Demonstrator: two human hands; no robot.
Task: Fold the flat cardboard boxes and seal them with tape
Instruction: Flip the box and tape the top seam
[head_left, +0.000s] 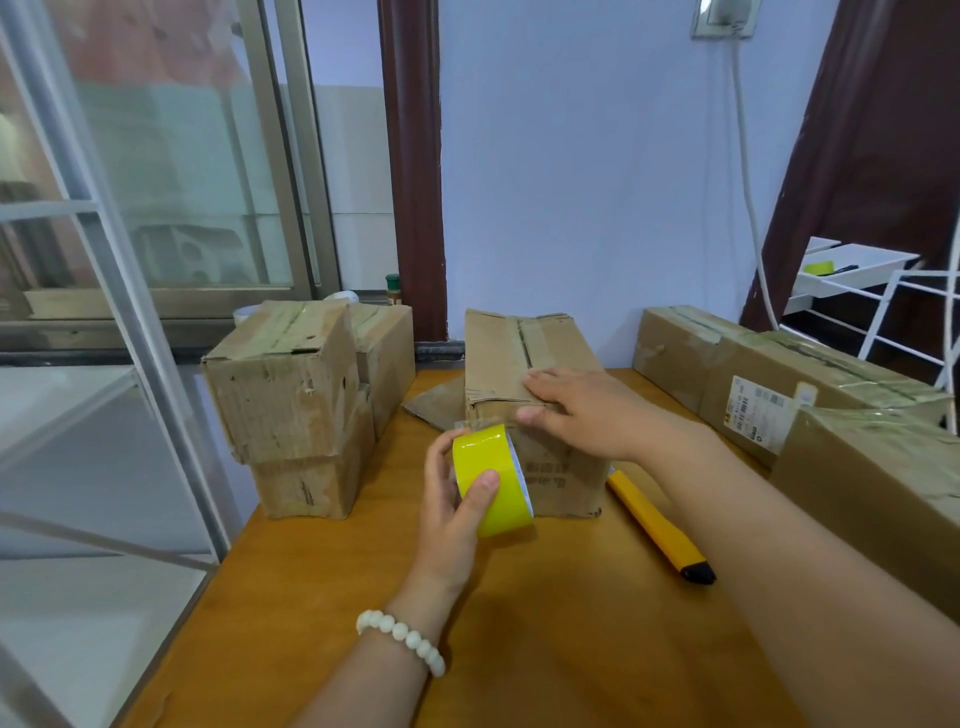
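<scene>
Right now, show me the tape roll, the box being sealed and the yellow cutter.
tape roll (480, 452): head view, on its yellow outer band.
box (493, 358): head view, on the top flap left of the seam.
yellow cutter (655, 525): head view, on the middle of its body.

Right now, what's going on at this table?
A person is taping up the middle box. The left hand grips a yellow tape roll at the box's near top edge, where the tape's loose end seems to be stuck. The right hand lies flat on the box top, pressing the flaps down. A yellow cutter lies on the table right of the box, and other taped boxes stand at both sides.
</scene>
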